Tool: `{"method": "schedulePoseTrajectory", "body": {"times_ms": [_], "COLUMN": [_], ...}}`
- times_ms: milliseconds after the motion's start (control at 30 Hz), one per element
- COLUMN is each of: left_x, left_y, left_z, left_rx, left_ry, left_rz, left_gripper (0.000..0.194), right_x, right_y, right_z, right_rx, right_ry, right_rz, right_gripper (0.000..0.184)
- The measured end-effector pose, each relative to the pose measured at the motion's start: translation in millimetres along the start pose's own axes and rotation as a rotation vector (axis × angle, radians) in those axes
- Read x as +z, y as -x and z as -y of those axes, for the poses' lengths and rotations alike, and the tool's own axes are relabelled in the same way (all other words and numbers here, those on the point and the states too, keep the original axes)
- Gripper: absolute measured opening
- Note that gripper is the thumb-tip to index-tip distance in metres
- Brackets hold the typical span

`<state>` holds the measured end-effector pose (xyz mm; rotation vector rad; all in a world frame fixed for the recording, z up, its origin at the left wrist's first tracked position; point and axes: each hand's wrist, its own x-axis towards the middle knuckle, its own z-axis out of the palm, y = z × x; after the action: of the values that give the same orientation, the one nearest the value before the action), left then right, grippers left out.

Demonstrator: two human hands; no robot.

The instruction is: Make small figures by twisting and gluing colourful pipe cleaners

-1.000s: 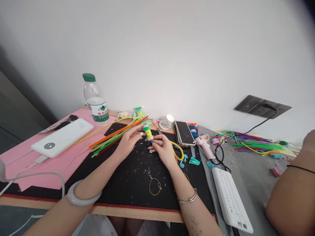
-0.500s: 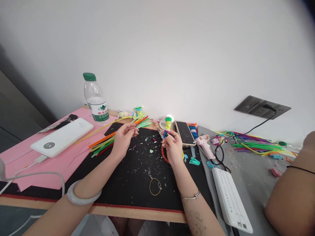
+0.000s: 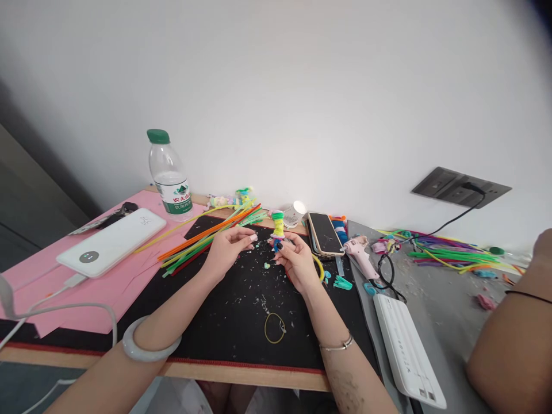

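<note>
My right hand (image 3: 294,260) pinches a small figure of wound pipe cleaners (image 3: 278,225), held upright with green on top, yellow in the middle and blue at the bottom. To its left, my left hand (image 3: 230,247) is closed in a pinch, a tiny pale bit at its fingertips; I cannot tell what that is. A gap separates the two hands above the black mat (image 3: 215,328). Loose orange, green and red pipe cleaners (image 3: 190,248) lie just behind and left of my left hand. A yellow curved piece (image 3: 319,267) shows beside my right wrist.
A water bottle (image 3: 171,184) and a white power bank (image 3: 111,241) stand on pink paper (image 3: 99,299) at left. Right of my hands are a phone (image 3: 326,233), a pink glue gun (image 3: 361,257) and another power bank (image 3: 407,348). Another person's arm (image 3: 513,328) rests far right.
Both hands have come closer together: my left hand moved right, away from the pipe cleaner bundle, and my right hand moved slightly left with the figure.
</note>
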<state>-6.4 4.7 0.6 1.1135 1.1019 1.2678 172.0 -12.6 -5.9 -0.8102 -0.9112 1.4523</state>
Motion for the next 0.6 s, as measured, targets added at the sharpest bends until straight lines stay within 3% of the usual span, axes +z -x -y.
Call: {"method": "schedulePoseTrajectory", "body": {"times_ms": [200,400,600], "left_x": [1.4,2.5,2.4], "left_y": [3,5,5], "left_z": [-3,0,6], "left_rx": [0.098,0.243,0.313], "left_ry": [-0.119,-0.393,-0.399], "left_rz": [0.123,0.116,0.139], "left_gripper": [0.032,0.022,0.018], "right_x": [3,8,11], "right_y": [1,3,6], "right_z": [-3,-4,-1], "right_rx": [0.046,0.053,0.078], "right_ry": [0.042,0.072,0.090], "right_rz": [0.055,0.071,0.076], "right_gripper": [0.040,0.036,0.036]}}
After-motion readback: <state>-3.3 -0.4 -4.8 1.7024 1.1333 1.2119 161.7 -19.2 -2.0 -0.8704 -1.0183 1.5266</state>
